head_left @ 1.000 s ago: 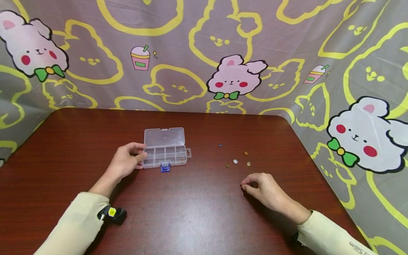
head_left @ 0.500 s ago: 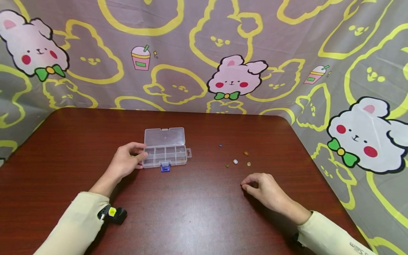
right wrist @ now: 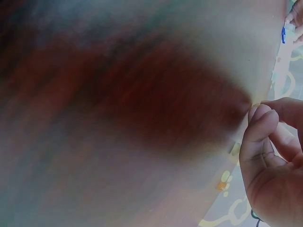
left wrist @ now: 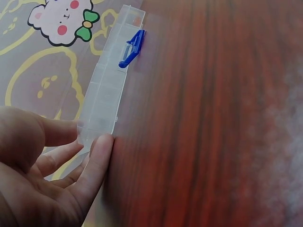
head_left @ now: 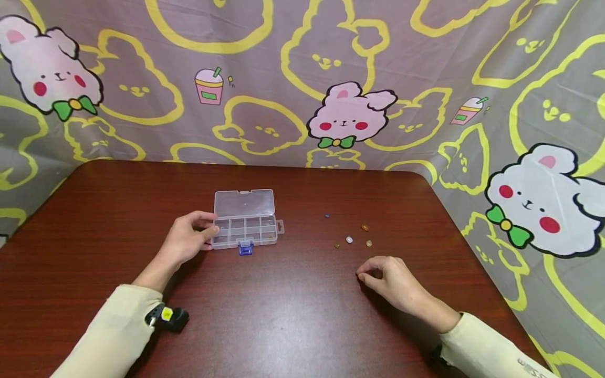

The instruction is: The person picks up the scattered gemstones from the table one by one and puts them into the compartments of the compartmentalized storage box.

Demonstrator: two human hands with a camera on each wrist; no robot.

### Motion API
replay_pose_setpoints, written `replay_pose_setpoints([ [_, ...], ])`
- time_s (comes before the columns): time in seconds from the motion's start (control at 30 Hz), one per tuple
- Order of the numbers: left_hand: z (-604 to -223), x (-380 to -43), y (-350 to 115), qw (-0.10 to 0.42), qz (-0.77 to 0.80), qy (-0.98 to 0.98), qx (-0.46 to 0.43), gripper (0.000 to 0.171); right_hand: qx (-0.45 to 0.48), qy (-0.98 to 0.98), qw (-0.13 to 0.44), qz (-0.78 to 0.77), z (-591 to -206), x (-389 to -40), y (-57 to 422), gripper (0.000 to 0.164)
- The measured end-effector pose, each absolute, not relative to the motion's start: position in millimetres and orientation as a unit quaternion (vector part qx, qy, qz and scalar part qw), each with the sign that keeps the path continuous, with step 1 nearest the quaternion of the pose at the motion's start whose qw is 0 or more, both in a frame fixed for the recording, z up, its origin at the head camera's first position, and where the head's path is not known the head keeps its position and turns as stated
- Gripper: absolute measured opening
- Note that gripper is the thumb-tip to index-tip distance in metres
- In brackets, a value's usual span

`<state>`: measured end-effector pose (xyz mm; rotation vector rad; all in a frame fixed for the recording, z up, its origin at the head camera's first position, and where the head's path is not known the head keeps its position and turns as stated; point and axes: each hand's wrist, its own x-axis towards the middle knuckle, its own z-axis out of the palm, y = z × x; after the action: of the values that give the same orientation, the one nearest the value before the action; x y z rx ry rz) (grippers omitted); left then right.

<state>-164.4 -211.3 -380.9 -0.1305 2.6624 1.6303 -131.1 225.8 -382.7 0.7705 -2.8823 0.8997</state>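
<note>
A: Where is the clear box (head_left: 261, 242), and how is it held?

B: It is set left of centre on the brown table (head_left: 283, 320), with its lid (head_left: 243, 203) open. Its left end is gripped between the thumb and fingers of the left hand (head_left: 186, 236). By all appearances it is best steadied lightly there, with the compartments left uncovered.

A: And the right hand (head_left: 394, 286)?

B: The thumb and index fingertips are brought together low over the table, well apart from the box. Whether anything tiny is pinched between them cannot be told.

A: How is such a pinch best managed?

B: With small pieces, only the very tips should be used, and pressure should be kept gentle, since smooth surfaces could be shot away.

A: Which loose pieces must be minded?

B: Beyond the right hand are scattered a blue bead (head_left: 327, 216), an amber stone (head_left: 365, 227), a white stone (head_left: 349, 240), a pale yellow stone (head_left: 369, 243) and a green stone (head_left: 337, 245). They could easily be brushed aside by a low wrist.
</note>
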Motion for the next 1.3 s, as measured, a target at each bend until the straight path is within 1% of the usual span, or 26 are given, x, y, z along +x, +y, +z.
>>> replay_pose_setpoints([
  [0.37, -382.7, -165.7, -212.4, 0.004, 0.521, 0.853, -0.038, 0.036, 0.249, -0.924, 0.011, 0.29, -383.0, -132.0, 225.7, 0.009],
  [0.53, -382.7, -165.7, -212.0, 0.003, 0.521, 0.853, -0.036, 0.035, 0.247, -0.923, 0.006, 0.294, -383.0, -131.8, 225.7, 0.006],
  [0.77, -382.9, -165.9, -212.4, 0.001, 0.525, 0.85, -0.032, 0.035, 0.252, -0.923, 0.018, 0.291, -383.5, -131.4, 224.9, 0.011],
  [1.3, -384.4, -165.3, -212.6, 0.004, 0.522, 0.852, -0.04, 0.036, 0.254, -0.919, 0.015, 0.301, -383.7, -132.4, 220.4, 0.012],
])
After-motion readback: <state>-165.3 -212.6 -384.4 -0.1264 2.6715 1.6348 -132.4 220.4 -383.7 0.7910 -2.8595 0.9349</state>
